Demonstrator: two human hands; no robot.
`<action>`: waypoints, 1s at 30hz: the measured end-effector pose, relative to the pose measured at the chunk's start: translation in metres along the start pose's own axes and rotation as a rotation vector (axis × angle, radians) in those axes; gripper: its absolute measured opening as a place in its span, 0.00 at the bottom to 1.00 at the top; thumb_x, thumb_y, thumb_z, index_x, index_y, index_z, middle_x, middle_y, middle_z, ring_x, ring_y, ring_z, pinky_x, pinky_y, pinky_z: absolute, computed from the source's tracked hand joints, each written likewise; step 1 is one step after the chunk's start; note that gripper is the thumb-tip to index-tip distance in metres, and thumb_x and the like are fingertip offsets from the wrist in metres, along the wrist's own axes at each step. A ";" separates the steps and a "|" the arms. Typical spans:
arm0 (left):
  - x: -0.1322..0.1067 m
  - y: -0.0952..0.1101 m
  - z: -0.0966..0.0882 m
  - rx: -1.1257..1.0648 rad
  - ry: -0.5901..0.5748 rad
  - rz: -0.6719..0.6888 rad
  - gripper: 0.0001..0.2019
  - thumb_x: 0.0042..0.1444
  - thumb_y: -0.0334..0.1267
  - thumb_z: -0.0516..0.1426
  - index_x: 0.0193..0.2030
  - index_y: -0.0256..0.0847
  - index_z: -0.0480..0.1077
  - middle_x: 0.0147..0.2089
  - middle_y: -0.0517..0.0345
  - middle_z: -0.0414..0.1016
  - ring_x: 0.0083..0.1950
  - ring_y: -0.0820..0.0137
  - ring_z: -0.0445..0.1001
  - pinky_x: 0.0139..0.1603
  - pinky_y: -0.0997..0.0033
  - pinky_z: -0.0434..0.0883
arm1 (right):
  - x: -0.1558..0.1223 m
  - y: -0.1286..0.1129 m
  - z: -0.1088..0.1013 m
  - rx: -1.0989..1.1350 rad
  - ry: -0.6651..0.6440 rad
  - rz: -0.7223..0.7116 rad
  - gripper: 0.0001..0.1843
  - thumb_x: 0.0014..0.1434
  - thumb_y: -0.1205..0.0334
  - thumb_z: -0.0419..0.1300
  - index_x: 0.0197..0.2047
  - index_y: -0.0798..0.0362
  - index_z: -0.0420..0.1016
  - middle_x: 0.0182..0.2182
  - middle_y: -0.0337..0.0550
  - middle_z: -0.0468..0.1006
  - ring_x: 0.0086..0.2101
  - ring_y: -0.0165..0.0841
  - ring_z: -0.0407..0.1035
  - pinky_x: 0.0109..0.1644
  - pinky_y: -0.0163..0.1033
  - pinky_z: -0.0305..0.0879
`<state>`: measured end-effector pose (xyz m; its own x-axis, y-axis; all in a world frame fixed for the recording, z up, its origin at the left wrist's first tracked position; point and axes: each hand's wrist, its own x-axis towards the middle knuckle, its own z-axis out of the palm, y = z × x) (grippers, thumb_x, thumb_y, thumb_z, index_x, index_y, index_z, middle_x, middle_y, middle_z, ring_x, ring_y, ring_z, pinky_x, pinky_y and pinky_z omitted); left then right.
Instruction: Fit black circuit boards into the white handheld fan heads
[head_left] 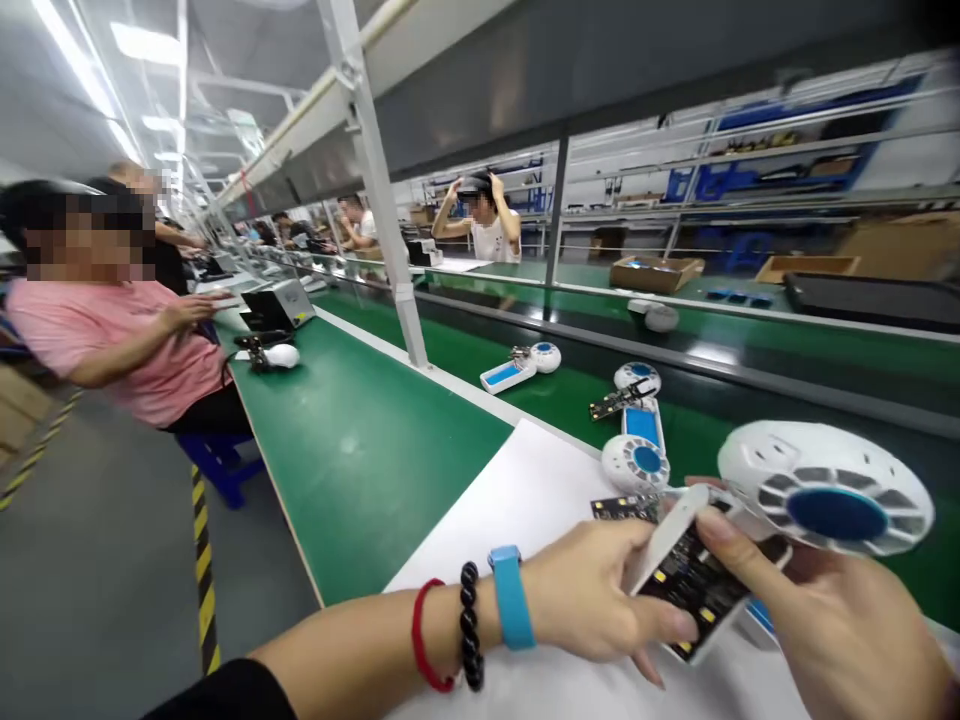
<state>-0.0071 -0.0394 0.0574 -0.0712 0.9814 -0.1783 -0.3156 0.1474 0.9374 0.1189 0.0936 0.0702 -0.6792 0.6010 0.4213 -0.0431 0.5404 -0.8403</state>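
Both my hands grip a white plastic device (750, 455) with a round, slotted head and a blue disc at its centre. A black circuit board (694, 590) with yellow parts lies in its handle section. My left hand (600, 595) holds that section from the left, its thumb on the board. From the right, my right hand (832, 610) is wrapped around the device below the round head, thumb pressing near the board's upper end. Just beyond lies a similar white round head (636, 462), with another circuit board (619, 507) partly hidden behind my left hand.
A white sheet (480, 530) covers part of the green bench (375, 450). More opened devices (521, 368) lie on the green conveyor surface ahead. A metal post (382, 200) rises at the bench's far edge. A person in pink (127, 340) sits at left; another (491, 225) is across.
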 end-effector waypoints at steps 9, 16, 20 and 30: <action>-0.011 0.028 -0.014 0.047 0.053 0.083 0.34 0.43 0.52 0.70 0.50 0.35 0.63 0.40 0.53 0.71 0.37 0.68 0.76 0.29 0.75 0.78 | 0.024 -0.032 0.018 0.383 -0.211 0.195 0.22 0.64 0.44 0.58 0.49 0.53 0.73 0.37 0.46 0.82 0.29 0.37 0.75 0.31 0.39 0.75; -0.017 0.025 -0.010 0.180 0.111 0.153 0.30 0.50 0.55 0.66 0.50 0.35 0.63 0.41 0.53 0.68 0.39 0.65 0.74 0.29 0.70 0.77 | 0.017 -0.034 0.029 0.340 -0.007 0.132 0.13 0.64 0.52 0.59 0.44 0.53 0.73 0.30 0.42 0.79 0.28 0.35 0.73 0.34 0.39 0.72; -0.019 0.033 -0.008 0.130 0.075 0.114 0.29 0.51 0.53 0.66 0.51 0.36 0.63 0.42 0.53 0.72 0.39 0.68 0.76 0.38 0.71 0.76 | 0.016 -0.039 0.031 0.351 -0.056 0.165 0.16 0.64 0.49 0.59 0.46 0.52 0.73 0.35 0.44 0.80 0.35 0.37 0.75 0.36 0.38 0.72; -0.016 0.032 0.004 0.561 0.263 0.286 0.19 0.59 0.54 0.59 0.41 0.38 0.68 0.35 0.56 0.74 0.34 0.69 0.72 0.34 0.72 0.70 | 0.013 -0.060 0.013 -0.067 -0.031 0.122 0.28 0.54 0.43 0.65 0.54 0.48 0.73 0.40 0.43 0.80 0.35 0.38 0.74 0.38 0.40 0.70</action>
<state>-0.0126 -0.0504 0.0916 -0.3288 0.9392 0.0995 0.2831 -0.0025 0.9591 0.1035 0.0612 0.1213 -0.6990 0.6463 0.3061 0.0895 0.5037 -0.8592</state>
